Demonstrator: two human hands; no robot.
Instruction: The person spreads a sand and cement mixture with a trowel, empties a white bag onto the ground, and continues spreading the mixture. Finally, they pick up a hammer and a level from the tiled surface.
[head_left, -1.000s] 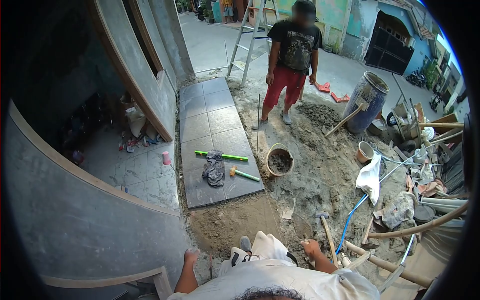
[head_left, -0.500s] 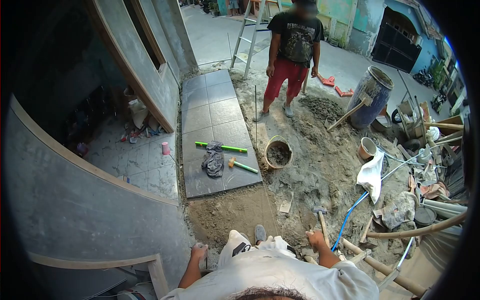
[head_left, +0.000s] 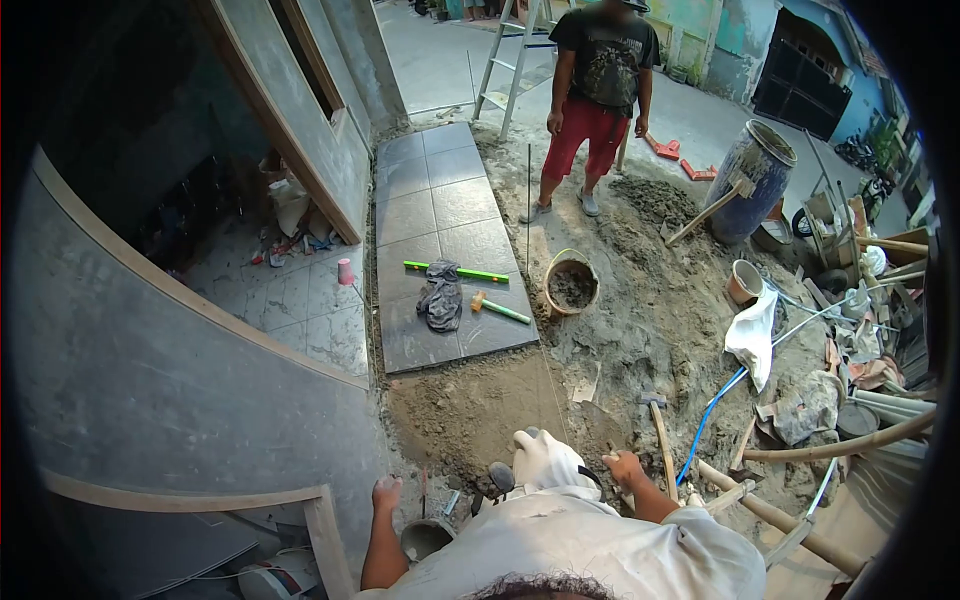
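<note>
My left hand hangs low beside the grey wall, its fingers curled and nothing visible sticking out of them. Just below it are a dark bowl and a small tool with a pale handle. My right hand is closed near my knee, left of a hammer with a wooden handle; whatever it may hold is too small to make out. Ahead lies a bed of sandy mortar, bordering dark grey floor tiles. On the tiles rest a green spirit level, a crumpled dark cloth and a green-handled mallet.
A bucket of mortar stands right of the tiles, near a thin upright rod. Beyond stands a person in red shorts, by a ladder. A blue drum, white sack and bamboo poles lie rightward.
My view has shifted, so the tiles and tools sit higher and slightly right. My legs have moved, and the bowl and small tool by my left hand now show.
</note>
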